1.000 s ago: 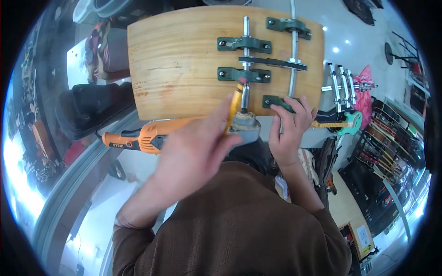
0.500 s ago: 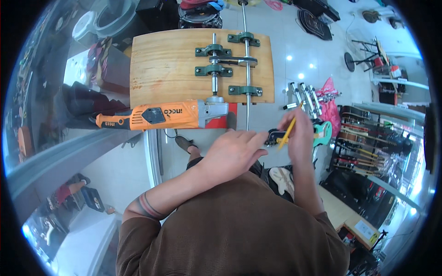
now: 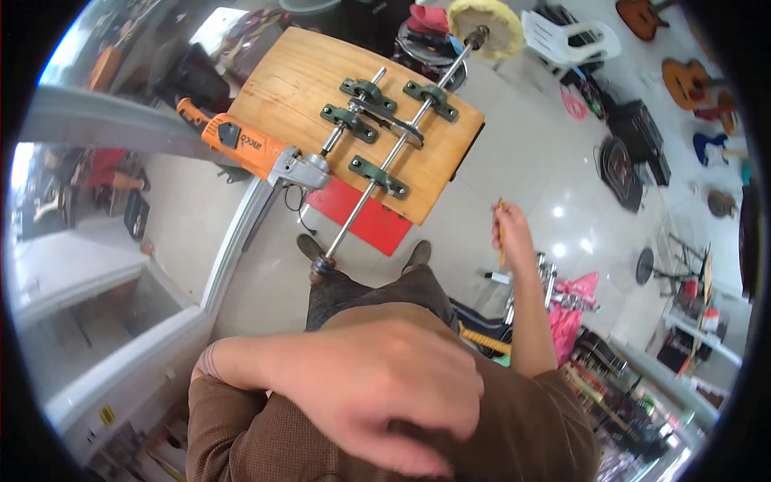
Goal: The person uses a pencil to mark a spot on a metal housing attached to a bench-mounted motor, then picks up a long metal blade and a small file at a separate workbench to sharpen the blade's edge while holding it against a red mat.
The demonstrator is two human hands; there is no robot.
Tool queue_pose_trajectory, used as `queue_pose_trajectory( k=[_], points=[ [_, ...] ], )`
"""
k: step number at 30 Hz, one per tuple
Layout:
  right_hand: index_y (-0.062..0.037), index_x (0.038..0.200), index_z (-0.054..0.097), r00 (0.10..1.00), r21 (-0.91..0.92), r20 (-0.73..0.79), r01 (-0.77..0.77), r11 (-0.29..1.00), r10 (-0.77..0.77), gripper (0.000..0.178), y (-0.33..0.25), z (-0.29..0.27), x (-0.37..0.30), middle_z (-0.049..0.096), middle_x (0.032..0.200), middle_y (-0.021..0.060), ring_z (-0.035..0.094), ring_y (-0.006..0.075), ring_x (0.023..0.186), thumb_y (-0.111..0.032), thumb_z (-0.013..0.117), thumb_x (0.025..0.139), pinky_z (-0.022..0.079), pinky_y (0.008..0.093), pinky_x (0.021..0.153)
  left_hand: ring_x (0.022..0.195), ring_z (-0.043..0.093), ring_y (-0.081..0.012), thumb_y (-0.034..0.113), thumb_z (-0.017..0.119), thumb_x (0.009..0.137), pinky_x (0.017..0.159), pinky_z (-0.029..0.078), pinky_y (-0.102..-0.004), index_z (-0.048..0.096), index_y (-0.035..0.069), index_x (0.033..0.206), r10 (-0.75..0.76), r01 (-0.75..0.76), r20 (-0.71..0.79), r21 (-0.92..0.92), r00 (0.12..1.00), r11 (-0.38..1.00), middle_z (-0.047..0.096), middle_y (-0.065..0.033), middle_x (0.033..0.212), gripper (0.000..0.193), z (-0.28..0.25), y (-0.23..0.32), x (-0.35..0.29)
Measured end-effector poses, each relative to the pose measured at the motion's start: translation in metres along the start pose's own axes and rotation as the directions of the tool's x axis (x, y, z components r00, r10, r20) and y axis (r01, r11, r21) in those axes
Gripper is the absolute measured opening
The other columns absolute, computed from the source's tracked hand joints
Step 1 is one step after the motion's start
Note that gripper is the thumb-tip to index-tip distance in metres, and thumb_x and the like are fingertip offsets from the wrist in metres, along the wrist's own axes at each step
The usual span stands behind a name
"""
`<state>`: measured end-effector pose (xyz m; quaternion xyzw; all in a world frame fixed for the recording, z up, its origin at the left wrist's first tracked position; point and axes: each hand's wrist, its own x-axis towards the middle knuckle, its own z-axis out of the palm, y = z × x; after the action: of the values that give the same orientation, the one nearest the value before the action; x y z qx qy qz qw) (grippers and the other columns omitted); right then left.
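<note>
My right hand (image 3: 514, 234) is closed around a thin yellow pencil (image 3: 502, 251), out to the right of the wooden board. Close to the camera, in front of my brown shirt, my left hand (image 3: 385, 386) is slightly blurred; its fingers curve with the thumb apart, and nothing shows in it. Ahead lies the tilted wooden board (image 3: 301, 68), carrying green bearing blocks (image 3: 377, 177), a long steel shaft (image 3: 353, 217) and a black belt (image 3: 381, 115) linking it to a shorter shaft. An orange angle grinder (image 3: 249, 146) sits against the board's near left edge, its grey head by the short shaft.
A pale yellow buffing wheel (image 3: 507, 36) is on the shaft's far end. A red panel (image 3: 365, 218) shows below the board. White plastic chair (image 3: 570, 36), hanging guitars (image 3: 687, 84) and a pink bag (image 3: 566, 325) stand to the right; a glass partition frame (image 3: 229, 249) runs along the left.
The view has swung, so the board now looks tilted and the buffing wheel shows. My left hand has come away from near my right hand, toward my chest. The pencil stays in my right hand.
</note>
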<state>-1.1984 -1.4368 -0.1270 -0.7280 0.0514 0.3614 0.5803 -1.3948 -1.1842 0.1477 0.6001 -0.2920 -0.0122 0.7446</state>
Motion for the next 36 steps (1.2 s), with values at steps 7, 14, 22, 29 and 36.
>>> queue_pose_trajectory(
  k=[7,14,22,29,36],
  points=[
    [-0.0071,0.111,0.062,0.931,-0.204,0.309,-0.133,0.970,0.193,0.024,-0.007,-0.033,-0.019,0.045,0.071,-0.0043,0.039,0.0045,0.053,-0.031,0.057,0.109,0.029,0.0246,0.044,0.082,0.069,-0.0226,0.024,0.084,0.096,0.075,0.054,-0.0367,0.073,-0.001,0.112,-0.271,0.269,-0.226,-0.040,0.936,0.962,0.072,-0.0094,0.094,0.033,0.047,0.020,-0.014],
    [-0.0069,0.101,0.068,0.890,-0.506,0.456,0.244,0.827,0.017,0.034,-0.077,0.009,0.017,0.051,0.070,-0.0015,0.042,0.0093,0.051,-0.038,0.056,0.109,0.034,0.0291,0.044,0.084,0.066,-0.0142,0.027,0.068,0.106,0.083,0.055,-0.0327,0.067,0.004,0.121,-0.353,0.504,-0.935,-0.289,0.035,0.814,0.067,-0.0027,0.095,0.028,0.026,-0.042,-0.141],
    [-0.0062,0.100,0.071,0.814,-0.620,0.571,0.339,0.708,0.110,0.035,-0.208,0.082,0.075,0.050,0.068,0.0000,0.043,0.0124,0.048,-0.039,0.059,0.102,0.036,0.0323,0.044,0.117,0.061,-0.0238,0.045,0.070,0.104,0.100,0.055,-0.0437,0.045,0.008,0.150,-0.275,0.035,-0.920,-0.296,-0.280,0.955,0.056,-0.0126,0.136,0.064,-0.051,-0.085,-0.203],
    [0.0004,0.106,0.073,0.833,-0.763,0.539,0.421,0.491,0.124,0.048,-0.266,0.185,0.164,0.059,0.072,0.0066,0.049,0.0192,0.050,-0.043,0.052,0.109,0.045,0.0386,0.049,0.146,0.047,-0.0352,0.069,0.070,0.095,0.120,0.039,-0.0570,0.029,0.020,0.171,-0.360,0.051,-0.878,-0.394,-0.316,0.918,0.040,-0.0174,0.166,0.100,-0.135,-0.128,-0.186],
    [0.0017,0.098,0.068,0.748,-0.814,0.520,0.287,0.506,0.412,0.049,-0.264,0.233,0.229,0.057,0.069,0.0065,0.045,0.0174,0.049,-0.043,0.051,0.110,0.037,0.0356,0.043,0.127,0.066,-0.0234,0.044,0.075,0.101,0.105,0.055,-0.0437,0.051,0.006,0.152,-0.292,-0.101,-0.930,-0.276,-0.221,0.956,0.067,-0.0090,0.140,0.067,-0.196,-0.147,-0.176]
  ],
)
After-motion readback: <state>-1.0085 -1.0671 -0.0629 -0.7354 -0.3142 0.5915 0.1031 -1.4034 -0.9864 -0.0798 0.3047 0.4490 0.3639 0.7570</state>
